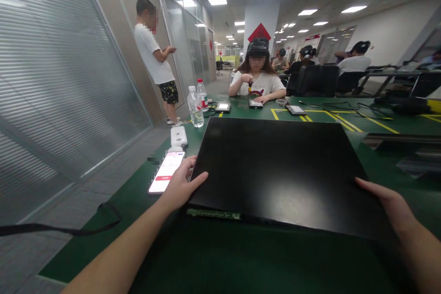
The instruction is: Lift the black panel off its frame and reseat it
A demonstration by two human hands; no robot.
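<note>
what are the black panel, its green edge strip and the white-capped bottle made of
Black panel: perhaps plastic or coated glass, satin; its reflection is blurred.
Green strip: likely circuit board, with small pale marks; finish unclear.
White-capped bottle: apparently plastic, glossy; it's see-through with highlights.

Phone blocking left of panel, bottles beyond, near tabletop seemingly open

Worktop, left side: white-capped bottle just in front of red-capped bottle; nearer, white device and phone, screen lit. Seated person opposite, white T-shirt; standing person at left near partition. Red paper diamond on pillar beyond.
</note>
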